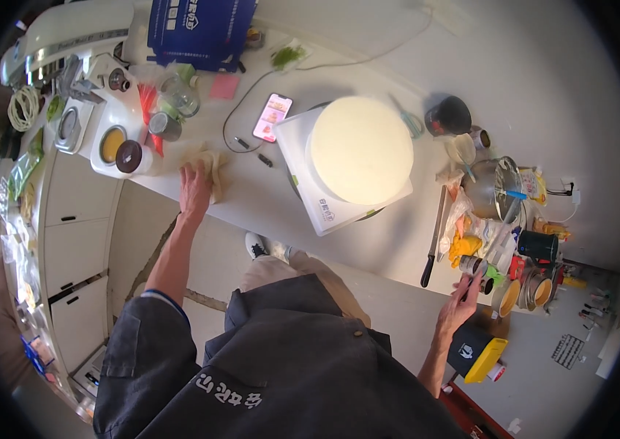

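Observation:
My left hand [194, 189] presses on a crumpled beige cloth [211, 172] at the table's front edge, fingers bent over it. My right hand [462, 298] is at the right front corner, its fingers curled closed around something dark that I cannot make out. Just beyond those fingers is a small metal tin [473, 265]; whether they touch it is unclear. Between my hands, a round, smooth cream-coloured cake [361, 150] sits on a white square board [317, 208]. Left of the board lies a phone [272, 117] with its screen lit.
A long knife [432, 245] lies near the right edge. Behind it stand a steel mixing bowl [493, 192], piping bags [465, 245] and several tins. Glass jars [178, 95], a lidded brown tub [131, 157] and a blue box [197, 36] stand at left. A cable [233, 117] crosses the table.

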`<state>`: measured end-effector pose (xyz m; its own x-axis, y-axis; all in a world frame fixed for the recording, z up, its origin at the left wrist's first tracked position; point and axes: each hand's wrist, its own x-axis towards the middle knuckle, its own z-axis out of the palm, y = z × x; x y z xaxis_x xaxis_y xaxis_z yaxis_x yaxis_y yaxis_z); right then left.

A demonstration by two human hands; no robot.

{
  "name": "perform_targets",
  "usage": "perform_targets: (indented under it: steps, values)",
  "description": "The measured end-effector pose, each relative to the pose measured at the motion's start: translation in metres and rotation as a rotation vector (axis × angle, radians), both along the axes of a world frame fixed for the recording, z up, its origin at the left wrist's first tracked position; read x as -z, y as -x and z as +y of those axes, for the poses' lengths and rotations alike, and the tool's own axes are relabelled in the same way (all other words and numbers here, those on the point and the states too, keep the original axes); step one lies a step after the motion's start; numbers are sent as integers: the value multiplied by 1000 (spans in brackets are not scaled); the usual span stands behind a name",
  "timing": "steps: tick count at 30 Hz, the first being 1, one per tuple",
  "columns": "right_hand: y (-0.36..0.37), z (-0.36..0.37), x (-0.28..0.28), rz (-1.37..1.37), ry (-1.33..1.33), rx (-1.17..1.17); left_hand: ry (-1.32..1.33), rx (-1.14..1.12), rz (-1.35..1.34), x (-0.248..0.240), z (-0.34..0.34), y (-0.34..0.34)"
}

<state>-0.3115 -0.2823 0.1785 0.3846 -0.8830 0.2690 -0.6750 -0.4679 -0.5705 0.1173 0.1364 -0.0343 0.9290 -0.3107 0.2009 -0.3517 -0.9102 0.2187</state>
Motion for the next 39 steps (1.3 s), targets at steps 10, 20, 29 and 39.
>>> perform_targets:
  steps: [10, 20, 29, 39]
  values:
    - [-189, 196, 44, 127, -461, -812, 1183, -349, 892, -65, 15, 86]
    - [-241, 273, 78, 301, -704, -1038, 1742, -570, 714, -78, -1, 85]
    - [-142, 105, -25, -196, -629, -723, 521, -308, 268, -14, 24, 21]
    - [-200, -61, -20, 70, 191, -441, 1460, -267, 1398, -95, -173, 127]
